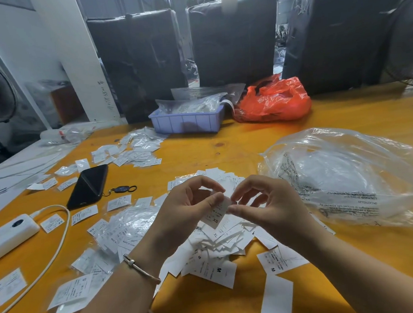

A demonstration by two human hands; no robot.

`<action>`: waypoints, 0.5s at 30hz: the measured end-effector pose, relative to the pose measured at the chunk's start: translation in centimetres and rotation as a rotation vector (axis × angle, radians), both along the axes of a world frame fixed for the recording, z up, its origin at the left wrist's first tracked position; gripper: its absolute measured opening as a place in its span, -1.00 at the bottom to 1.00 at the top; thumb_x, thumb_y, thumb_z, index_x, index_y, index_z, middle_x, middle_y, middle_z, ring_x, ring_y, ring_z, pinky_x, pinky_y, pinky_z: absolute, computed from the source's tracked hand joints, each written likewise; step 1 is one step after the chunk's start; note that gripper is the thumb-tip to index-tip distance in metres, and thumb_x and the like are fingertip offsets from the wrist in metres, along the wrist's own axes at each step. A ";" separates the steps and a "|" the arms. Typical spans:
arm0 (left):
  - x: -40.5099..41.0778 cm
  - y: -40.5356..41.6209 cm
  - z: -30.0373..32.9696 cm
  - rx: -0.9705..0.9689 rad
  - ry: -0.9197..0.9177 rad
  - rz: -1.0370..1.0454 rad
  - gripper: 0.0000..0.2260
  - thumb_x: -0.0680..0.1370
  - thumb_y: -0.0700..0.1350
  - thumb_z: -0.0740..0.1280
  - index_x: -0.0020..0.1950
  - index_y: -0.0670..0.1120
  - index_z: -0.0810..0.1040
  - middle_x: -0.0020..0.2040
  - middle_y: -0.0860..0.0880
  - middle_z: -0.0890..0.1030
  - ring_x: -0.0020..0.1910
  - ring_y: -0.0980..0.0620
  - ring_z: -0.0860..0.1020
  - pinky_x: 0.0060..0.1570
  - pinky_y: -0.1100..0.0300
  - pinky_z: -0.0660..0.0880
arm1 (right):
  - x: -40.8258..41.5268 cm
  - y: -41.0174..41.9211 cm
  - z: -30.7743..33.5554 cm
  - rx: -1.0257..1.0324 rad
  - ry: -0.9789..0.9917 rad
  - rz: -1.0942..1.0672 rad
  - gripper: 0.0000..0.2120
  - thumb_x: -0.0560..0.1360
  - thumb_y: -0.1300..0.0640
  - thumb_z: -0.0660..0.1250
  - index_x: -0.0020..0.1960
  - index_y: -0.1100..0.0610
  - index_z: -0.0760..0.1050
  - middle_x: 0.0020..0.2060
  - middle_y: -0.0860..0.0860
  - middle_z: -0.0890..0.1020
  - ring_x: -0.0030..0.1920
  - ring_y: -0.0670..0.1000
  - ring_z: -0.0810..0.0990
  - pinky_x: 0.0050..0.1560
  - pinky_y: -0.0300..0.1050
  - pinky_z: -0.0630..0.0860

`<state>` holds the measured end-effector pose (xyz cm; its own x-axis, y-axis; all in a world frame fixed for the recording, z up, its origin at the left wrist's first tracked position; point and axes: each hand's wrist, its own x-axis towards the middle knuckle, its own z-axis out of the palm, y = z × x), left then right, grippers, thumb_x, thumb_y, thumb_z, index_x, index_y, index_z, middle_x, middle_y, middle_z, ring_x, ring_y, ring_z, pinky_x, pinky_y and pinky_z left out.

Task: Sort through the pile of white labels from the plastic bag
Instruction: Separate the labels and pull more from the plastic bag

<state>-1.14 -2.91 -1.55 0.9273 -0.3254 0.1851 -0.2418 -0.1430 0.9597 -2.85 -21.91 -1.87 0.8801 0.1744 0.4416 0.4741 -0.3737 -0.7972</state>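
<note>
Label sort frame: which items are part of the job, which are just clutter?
Job: left hand and right hand pinching one white XS label; white label pile; clear plastic bag.
Clutter: black phone; orange plastic bag; white power strip.

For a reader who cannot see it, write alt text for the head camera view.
Both hands, left and right, pinch one white label above a label pile on a yellow table; a clear plastic bag lies right.

Soft, even light fell on the yellow bench [224,140], brightest near its middle. Beyond the bench the black-wrapped bales [234,38] sat dim and hazy. Glare sheened the clear plastic bag [342,172]. Frame edges bowed, slightly blurred.
</note>
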 end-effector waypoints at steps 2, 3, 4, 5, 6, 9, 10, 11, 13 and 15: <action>0.0 0.0 0.1 -0.028 0.000 -0.023 -0.80 0.44 -0.05 0.40 -0.03 -0.15 0.58 -0.19 -0.02 0.72 -0.18 0.08 0.68 -0.23 0.33 0.54 | 0.0 0.0 0.0 0.011 -0.018 0.016 -0.91 0.38 0.15 0.50 -0.18 0.14 0.62 -0.27 -0.07 0.66 -0.21 -0.13 0.61 -0.24 -0.18 0.57; 0.0 0.0 0.1 -0.038 -0.003 -0.033 -0.80 0.44 -0.07 0.40 -0.04 -0.17 0.57 -0.20 -0.01 0.71 -0.18 0.09 0.68 -0.22 0.34 0.53 | 0.0 -0.1 0.1 0.019 -0.029 0.023 -0.93 0.39 0.17 0.49 -0.18 0.15 0.62 -0.27 -0.06 0.66 -0.21 -0.13 0.61 -0.24 -0.18 0.57; 0.0 0.0 0.1 -0.040 -0.008 -0.038 -0.81 0.44 -0.07 0.39 -0.05 -0.17 0.58 -0.20 0.00 0.71 -0.18 0.11 0.68 -0.22 0.35 0.53 | 0.0 -0.1 0.1 0.021 -0.037 0.029 -0.94 0.39 0.19 0.49 -0.19 0.16 0.63 -0.26 -0.06 0.66 -0.21 -0.12 0.61 -0.24 -0.17 0.57; 0.0 0.1 0.1 -0.035 -0.015 -0.036 -0.82 0.44 -0.07 0.39 -0.06 -0.16 0.58 -0.19 0.00 0.70 -0.16 0.12 0.67 -0.20 0.34 0.53 | 0.0 -0.1 0.2 0.020 -0.039 0.032 -0.95 0.40 0.20 0.48 -0.19 0.16 0.62 -0.25 -0.06 0.65 -0.19 -0.12 0.60 -0.22 -0.14 0.57; 0.0 0.1 0.1 -0.029 -0.017 -0.033 -0.83 0.44 -0.06 0.40 -0.07 -0.14 0.60 -0.17 0.00 0.71 -0.14 0.12 0.67 -0.18 0.33 0.54 | 0.0 -0.1 0.2 0.020 -0.034 0.032 -0.95 0.40 0.20 0.47 -0.19 0.16 0.62 -0.24 -0.05 0.65 -0.18 -0.11 0.60 -0.20 -0.10 0.57; 0.1 0.4 0.1 -0.004 -0.018 -0.016 -0.84 0.45 -0.05 0.44 -0.09 -0.13 0.65 -0.11 -0.04 0.71 -0.06 0.06 0.66 -0.08 0.27 0.57 | 0.3 -0.2 0.2 0.046 0.001 0.029 -0.96 0.45 0.21 0.43 -0.17 0.15 0.59 -0.21 -0.03 0.65 -0.15 -0.06 0.60 -0.14 0.00 0.56; 0.2 0.5 0.1 0.011 -0.020 0.000 -0.85 0.45 -0.04 0.47 -0.11 -0.11 0.67 -0.10 -0.05 0.71 -0.05 0.05 0.65 -0.08 0.25 0.58 | 0.4 -0.2 0.1 0.060 0.015 0.026 -0.96 0.46 0.21 0.41 -0.16 0.15 0.58 -0.22 -0.02 0.65 -0.15 -0.04 0.60 -0.15 0.00 0.56; 0.3 0.5 0.2 0.021 -0.022 0.026 -0.87 0.44 -0.03 0.49 -0.14 -0.08 0.69 -0.11 -0.06 0.70 -0.05 0.04 0.64 -0.09 0.22 0.58 | 0.5 -0.3 0.1 0.074 0.026 0.024 -0.96 0.47 0.22 0.41 -0.15 0.15 0.57 -0.23 -0.01 0.64 -0.16 -0.02 0.60 -0.16 -0.02 0.56; 0.5 0.8 0.4 0.011 -0.006 0.087 -0.89 0.40 -0.02 0.51 -0.19 -0.04 0.71 -0.14 -0.06 0.70 -0.09 0.04 0.64 -0.12 0.22 0.57 | 0.6 -0.4 0.0 0.106 0.035 0.013 -0.95 0.48 0.24 0.40 -0.15 0.16 0.55 -0.26 0.00 0.63 -0.20 -0.01 0.60 -0.20 -0.10 0.53; 0.8 1.5 0.7 0.001 0.033 0.131 -0.94 0.39 -0.08 0.48 -0.20 -0.04 0.71 -0.18 -0.05 0.71 -0.16 0.10 0.65 -0.19 0.29 0.56 | 0.7 -0.5 -0.1 0.132 0.036 -0.015 -0.94 0.48 0.26 0.40 -0.16 0.17 0.55 -0.28 0.03 0.64 -0.22 0.01 0.61 -0.21 -0.07 0.54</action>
<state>-0.30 -1.42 -0.84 0.9675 -0.2013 0.1532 -0.1889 -0.1724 0.9667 -2.14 -22.45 -1.99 0.8980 0.1040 0.4275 0.4391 -0.2714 -0.8565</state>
